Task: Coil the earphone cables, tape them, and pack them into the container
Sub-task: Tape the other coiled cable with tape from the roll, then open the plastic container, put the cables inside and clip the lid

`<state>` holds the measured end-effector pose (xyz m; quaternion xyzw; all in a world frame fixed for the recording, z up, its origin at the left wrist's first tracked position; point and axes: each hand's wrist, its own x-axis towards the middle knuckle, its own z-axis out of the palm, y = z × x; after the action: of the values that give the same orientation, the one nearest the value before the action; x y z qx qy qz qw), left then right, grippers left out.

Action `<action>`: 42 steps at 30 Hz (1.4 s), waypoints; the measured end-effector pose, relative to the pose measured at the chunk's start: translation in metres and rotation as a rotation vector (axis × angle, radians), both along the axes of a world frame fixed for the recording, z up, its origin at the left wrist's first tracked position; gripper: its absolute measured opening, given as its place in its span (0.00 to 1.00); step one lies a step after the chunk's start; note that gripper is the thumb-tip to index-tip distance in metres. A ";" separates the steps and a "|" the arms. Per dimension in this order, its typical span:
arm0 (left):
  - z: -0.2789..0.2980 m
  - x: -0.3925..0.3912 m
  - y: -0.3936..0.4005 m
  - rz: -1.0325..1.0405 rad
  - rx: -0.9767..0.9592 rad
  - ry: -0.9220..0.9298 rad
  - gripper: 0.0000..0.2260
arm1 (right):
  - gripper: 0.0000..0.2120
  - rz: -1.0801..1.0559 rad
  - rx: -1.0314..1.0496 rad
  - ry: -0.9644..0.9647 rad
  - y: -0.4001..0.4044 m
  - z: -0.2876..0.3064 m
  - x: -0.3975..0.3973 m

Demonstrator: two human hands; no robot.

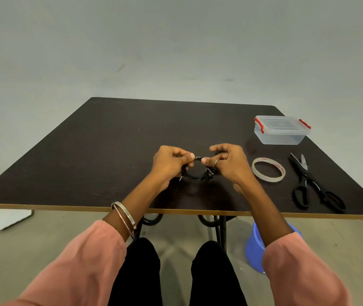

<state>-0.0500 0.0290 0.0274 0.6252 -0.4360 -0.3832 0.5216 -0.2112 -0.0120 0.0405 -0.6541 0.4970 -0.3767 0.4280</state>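
left hand and right hand both pinch the coiled earphone cable mid-table; tape roll, scissors, lidded container along right edge, unobstructed

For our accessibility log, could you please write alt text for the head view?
Both hands, left hand and right hand, pinch a coiled black earphone cable above a dark wooden table; a clear tape roll, black scissors and lidded clear plastic container lie right.
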 end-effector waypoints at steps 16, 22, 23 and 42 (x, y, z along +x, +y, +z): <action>-0.024 0.016 -0.029 0.194 -0.112 -0.663 0.09 | 0.04 -0.103 -0.102 0.153 -0.001 -0.015 -0.008; 0.001 -0.018 -0.054 0.146 -0.223 -0.570 0.06 | 0.07 -0.387 -0.116 -0.045 -0.046 0.019 -0.066; 0.008 -0.030 -0.061 0.114 -0.210 -0.473 0.05 | 0.07 -0.450 -0.123 -0.064 -0.055 0.024 -0.078; 0.026 -0.179 -0.209 -0.292 0.242 0.381 0.12 | 0.24 -0.646 0.075 -0.042 -0.185 0.010 -0.192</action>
<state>-0.2290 -0.1804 0.0537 0.5303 -0.3666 -0.6144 0.4548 -0.4028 -0.1970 0.0509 -0.4385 0.6833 -0.4879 0.3205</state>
